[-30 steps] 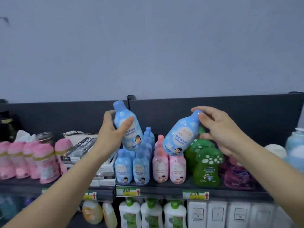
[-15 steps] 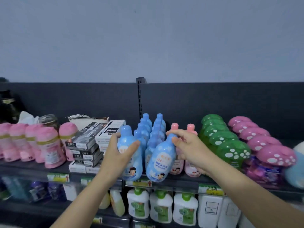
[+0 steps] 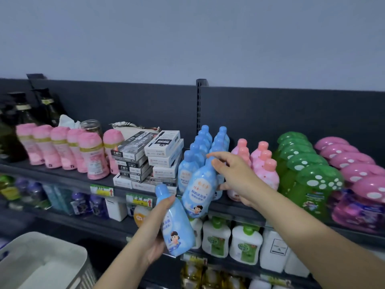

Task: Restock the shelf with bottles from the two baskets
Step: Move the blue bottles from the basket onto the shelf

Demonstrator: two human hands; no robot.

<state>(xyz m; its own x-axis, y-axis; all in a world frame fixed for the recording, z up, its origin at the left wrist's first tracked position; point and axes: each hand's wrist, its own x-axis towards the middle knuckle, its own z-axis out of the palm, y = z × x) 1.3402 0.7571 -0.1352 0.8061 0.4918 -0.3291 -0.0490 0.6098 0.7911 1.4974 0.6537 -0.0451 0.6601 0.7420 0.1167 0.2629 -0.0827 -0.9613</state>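
Blue bottle (image 3: 177, 224) gripped by left hand (image 3: 154, 232) below the shelf (image 3: 62, 176) edge; right hand (image 3: 235, 176) holds a second, tilted bottle (image 3: 198, 190) at the blue rows. Both not yet placed; restocking judged unfinished

Left grip (image 3: 153, 232) holds lower bottle (image 3: 177, 224); right grip (image 3: 235, 176) pinches tilted bottle (image 3: 198, 190).

Stacked boxes (image 3: 145, 159) at mid-shelf (image 3: 62, 174), near the front edge; glass jar (image 3: 91, 125) to their left, toward the back; price tags (image 3: 102, 190) along the front edge.
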